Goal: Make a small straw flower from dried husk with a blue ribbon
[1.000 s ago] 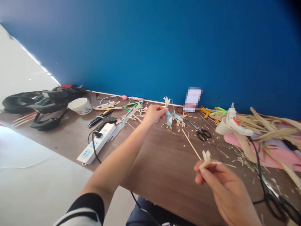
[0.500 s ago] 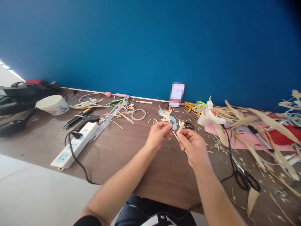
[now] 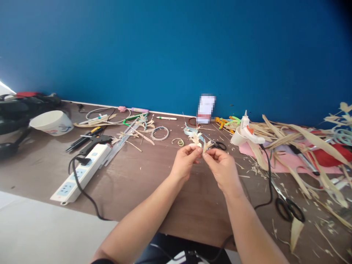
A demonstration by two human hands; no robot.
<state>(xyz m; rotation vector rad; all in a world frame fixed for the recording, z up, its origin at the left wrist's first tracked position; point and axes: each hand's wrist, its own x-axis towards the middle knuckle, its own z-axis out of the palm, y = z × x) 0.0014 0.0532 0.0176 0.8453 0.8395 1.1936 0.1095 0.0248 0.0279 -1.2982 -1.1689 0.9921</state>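
Observation:
My left hand is closed in a pinch over the middle of the table, on a cream dried-husk flower whose petals stick up past the fingertips. A pale-blue curved band shows just behind it; whether the fingers touch the band I cannot tell. Close beside, the thumb and fingers of my right hand pinch a second, smaller husk flower with its petals fanned upward. The fingertips of both hands nearly meet, and the lower ends of both flowers are hidden by them.
Black-handled scissors and a white glue gun in a cup lie right, near heaped husk strips. Small scissors lie beyond my right hand. Leftward are a power strip, black glue gun and white bowl.
My right hand has moved left and slightly up, bringing its flower close to my left fingertips. That flower's petals now face up more widely. The view has shifted slightly.

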